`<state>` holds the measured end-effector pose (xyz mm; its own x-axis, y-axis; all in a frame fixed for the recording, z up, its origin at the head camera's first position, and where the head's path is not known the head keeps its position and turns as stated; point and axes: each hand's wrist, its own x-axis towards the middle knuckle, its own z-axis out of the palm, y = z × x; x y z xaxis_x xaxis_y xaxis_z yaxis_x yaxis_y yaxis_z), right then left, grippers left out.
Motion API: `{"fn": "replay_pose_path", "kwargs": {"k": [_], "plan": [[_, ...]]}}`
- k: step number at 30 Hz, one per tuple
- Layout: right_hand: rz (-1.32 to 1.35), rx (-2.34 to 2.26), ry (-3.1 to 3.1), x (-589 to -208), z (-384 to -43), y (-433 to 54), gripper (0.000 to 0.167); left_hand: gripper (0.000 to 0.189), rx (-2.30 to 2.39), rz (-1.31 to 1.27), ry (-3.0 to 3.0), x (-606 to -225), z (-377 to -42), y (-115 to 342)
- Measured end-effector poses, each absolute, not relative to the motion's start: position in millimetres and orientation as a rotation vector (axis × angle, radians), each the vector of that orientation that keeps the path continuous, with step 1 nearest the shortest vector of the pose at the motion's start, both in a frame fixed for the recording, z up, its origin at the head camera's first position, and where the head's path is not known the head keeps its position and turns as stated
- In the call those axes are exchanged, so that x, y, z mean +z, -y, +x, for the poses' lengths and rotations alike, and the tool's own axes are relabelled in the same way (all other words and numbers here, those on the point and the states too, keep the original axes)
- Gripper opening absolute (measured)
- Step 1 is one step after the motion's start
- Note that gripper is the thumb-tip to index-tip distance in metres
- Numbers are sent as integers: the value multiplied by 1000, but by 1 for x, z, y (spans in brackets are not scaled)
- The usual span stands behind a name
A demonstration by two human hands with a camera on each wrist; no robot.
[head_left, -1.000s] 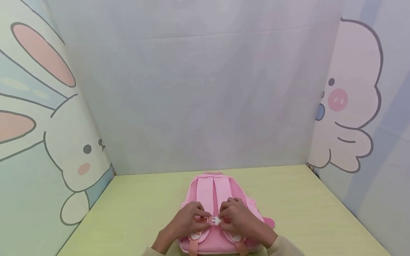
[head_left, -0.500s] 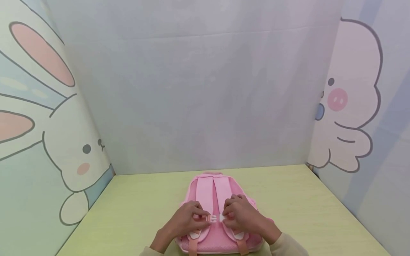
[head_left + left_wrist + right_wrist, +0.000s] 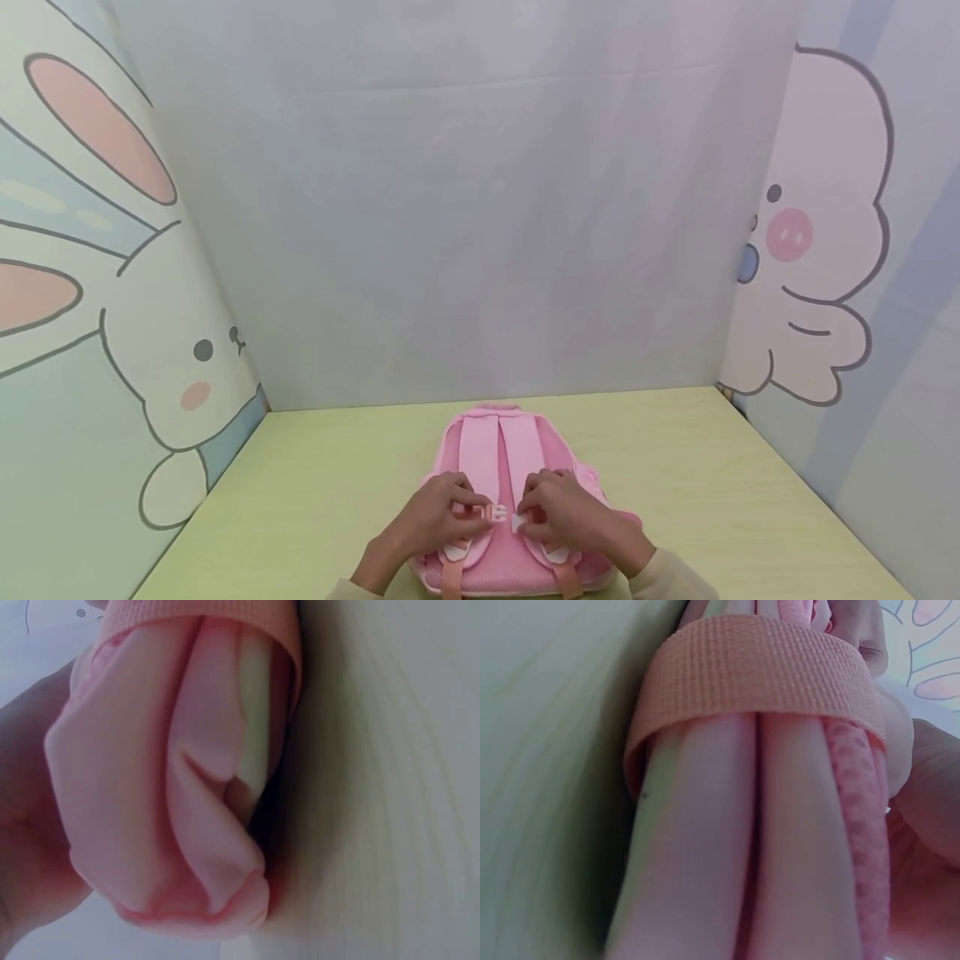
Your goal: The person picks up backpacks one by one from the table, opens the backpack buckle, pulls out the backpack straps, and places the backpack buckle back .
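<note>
A pink backpack (image 3: 510, 568) lies with its shoulder straps facing up, near the front of the table. My left hand (image 3: 441, 515) pinches the white pronged half of a side-release buckle (image 3: 497, 512) between thumb and fingers. Across a narrow gap, my right hand (image 3: 566, 510) pinches the white socket half (image 3: 517, 522). Both halves sit over the middle of the straps, apart from each other. In the left wrist view, the bag's folded pink side (image 3: 112, 772) hides most of the hand. An orange-pink webbing strap (image 3: 757, 667) wraps the bag's side in the right wrist view.
The pale yellow-green wooden table (image 3: 337, 467) extends around the bag. A plain grey cloth wall (image 3: 480, 233) stands at the back. Side panels carry a cartoon rabbit (image 3: 165, 367) on the left and a white cartoon figure (image 3: 832, 167) on the right.
One second ago the buckle halves were together; the right hand then drew the socket half away to the right. Since half a second ago that hand has come slightly down and left.
</note>
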<state>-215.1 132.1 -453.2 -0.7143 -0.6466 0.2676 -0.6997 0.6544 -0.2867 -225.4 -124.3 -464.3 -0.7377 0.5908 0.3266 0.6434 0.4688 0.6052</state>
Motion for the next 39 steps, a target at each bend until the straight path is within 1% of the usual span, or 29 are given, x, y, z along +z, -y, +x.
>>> {"fn": "replay_pose_path", "kwargs": {"k": [7,14,16,22,29,35,39], "plan": [[1139,592,2715,-455,-215,-130,15,24,-1134,-1119,2620,-467,-226,125],[1168,627,2624,-455,-216,-121,31,24,-1099,-1143,2608,-466,-228,126],[1181,631,2620,-453,-216,-117,30,25,-1106,-1148,2608,-466,-228,126],[1165,625,2666,-450,-216,-110,19,27,-1128,-1145,2609,-467,-227,126],[1128,616,2676,-452,-217,-107,18,28,-1084,-1146,2623,-466,-227,126],[1125,615,2622,-452,-218,-106,17,33,-956,-1147,2715,-455,-230,132],[1107,642,2630,-452,-218,-106,18,27,-976,-1169,2753,-449,-231,143]]}}
